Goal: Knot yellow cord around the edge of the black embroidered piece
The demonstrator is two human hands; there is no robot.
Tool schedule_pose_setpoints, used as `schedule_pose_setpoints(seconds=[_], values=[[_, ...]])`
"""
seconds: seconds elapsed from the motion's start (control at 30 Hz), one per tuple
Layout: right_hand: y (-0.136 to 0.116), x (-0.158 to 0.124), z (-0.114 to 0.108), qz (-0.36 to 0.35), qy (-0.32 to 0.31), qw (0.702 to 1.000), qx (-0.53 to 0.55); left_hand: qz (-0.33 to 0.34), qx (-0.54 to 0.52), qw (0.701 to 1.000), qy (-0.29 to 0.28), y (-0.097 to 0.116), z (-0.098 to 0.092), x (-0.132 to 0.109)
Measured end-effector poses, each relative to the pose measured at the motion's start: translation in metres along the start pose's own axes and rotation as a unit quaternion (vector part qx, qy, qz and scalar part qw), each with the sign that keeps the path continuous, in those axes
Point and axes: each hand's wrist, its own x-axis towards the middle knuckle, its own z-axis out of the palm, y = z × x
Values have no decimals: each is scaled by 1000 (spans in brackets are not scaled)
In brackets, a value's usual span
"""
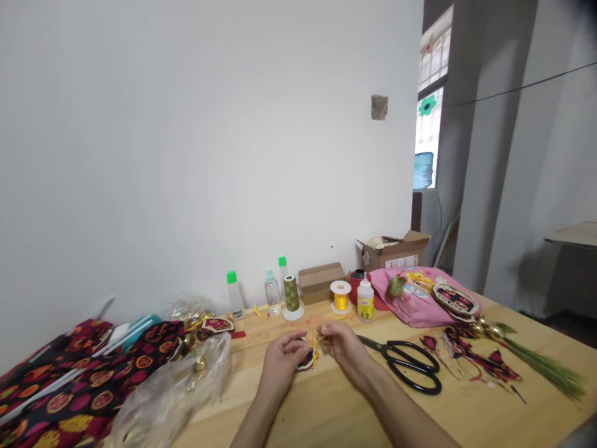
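Observation:
Low over the wooden table, my left hand (285,361) pinches a small dark round ornament with a pale rim (306,364). Yellow cord (315,348) is looped at the ornament's right edge. My right hand (346,348) is closed at its fingertips on the loose part of that cord, just right of the ornament. Black-handled scissors (403,361) lie beside my right wrist, blades pointing toward my hand. Behind my hands stand a spool of yellow cord (341,298), a white glue bottle (365,302) and a cone of olive thread (291,295).
Patterned dark fabric (93,373) and a clear plastic bag (172,392) cover the left side. A pink bag (415,295) bears a tasselled ornament (454,301) at the right, near fabric scraps (480,361). Green-capped bottles (234,295) and cardboard boxes (321,283) line the wall.

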Motion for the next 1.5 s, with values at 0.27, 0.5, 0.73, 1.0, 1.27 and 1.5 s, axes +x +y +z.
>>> schedule_pose_setpoints(seconds=[0.27,0.5,0.73,1.0,1.27,1.5], values=[[-16,-3,-4,-43,-58,996,55,5,10,1000,6,-5,-3,3],[18,5,0,-96,-4,953,-289,10,-1,1000,-23,-5,-4,3],[23,9,-11,-97,-30,924,-368,15,-1,1000,-18,-8,-5,4],[11,5,-11,-177,-64,868,-460,16,39,999,12,-5,-3,3],[18,8,-13,-180,-35,849,-496,8,53,998,-29,-15,-3,7],[23,10,-18,-151,12,856,-495,-26,72,997,-6,-4,4,2]])
